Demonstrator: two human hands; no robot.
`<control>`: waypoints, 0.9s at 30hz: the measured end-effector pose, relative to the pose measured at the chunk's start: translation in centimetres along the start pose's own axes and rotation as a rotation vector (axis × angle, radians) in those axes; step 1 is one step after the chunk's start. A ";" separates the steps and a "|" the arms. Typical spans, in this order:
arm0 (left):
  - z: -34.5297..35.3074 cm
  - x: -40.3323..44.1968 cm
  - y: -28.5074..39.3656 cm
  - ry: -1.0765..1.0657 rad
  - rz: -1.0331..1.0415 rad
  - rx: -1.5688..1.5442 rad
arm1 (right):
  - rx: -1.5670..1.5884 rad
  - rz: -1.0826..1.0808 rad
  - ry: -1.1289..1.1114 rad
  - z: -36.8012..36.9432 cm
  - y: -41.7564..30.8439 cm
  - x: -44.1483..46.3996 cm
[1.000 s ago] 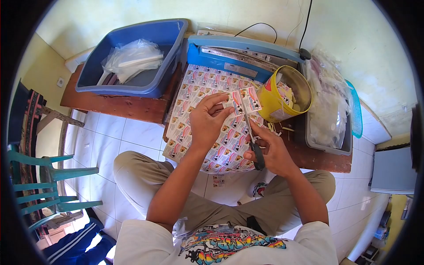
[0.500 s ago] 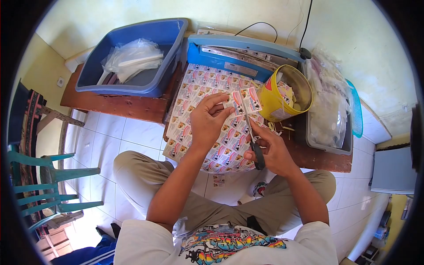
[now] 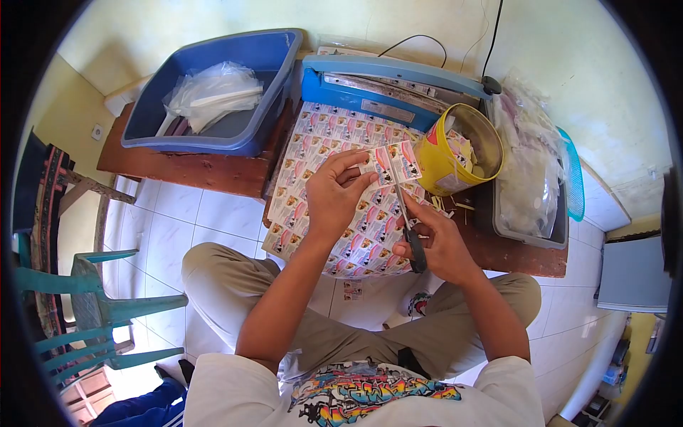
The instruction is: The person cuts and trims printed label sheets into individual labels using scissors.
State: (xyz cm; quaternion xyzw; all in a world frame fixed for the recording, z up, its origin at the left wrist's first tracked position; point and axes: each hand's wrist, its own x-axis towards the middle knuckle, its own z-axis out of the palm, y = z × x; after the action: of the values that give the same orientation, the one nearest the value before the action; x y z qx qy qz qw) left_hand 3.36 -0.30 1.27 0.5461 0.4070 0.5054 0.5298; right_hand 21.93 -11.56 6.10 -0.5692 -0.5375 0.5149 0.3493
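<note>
Green chair [image 3: 88, 295] has slid rightward, lower left; at centre, left hand [image 3: 334, 193] still pinches paper [image 3: 405, 162], right hand [image 3: 440, 242] still grips scissors [image 3: 417, 255].

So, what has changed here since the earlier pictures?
The green chair has shifted right and slightly down in the picture, and the blue trousers at lower left sit lower than in the first. Nothing was taken hold of or let go: the left hand still holds the label piece, the right hand the scissors.
</note>
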 end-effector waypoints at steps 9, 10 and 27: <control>0.0 0.1 -0.3 0.003 0.001 -0.023 | 0.017 0.013 0.000 0.2 0.0 0.1; 0.0 0.1 -0.3 0.003 -0.001 -0.027 | 0.016 0.012 -0.001 0.2 0.0 0.1; -0.2 0.3 -0.9 0.008 0.008 -0.046 | 0.116 -0.011 -0.025 0.3 0.7 0.2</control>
State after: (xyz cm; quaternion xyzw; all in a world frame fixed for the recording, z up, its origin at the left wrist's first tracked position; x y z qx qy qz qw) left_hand 3.32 0.13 0.37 0.5334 0.3951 0.5188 0.5386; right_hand 21.80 -11.57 5.30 -0.5387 -0.5142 0.5503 0.3777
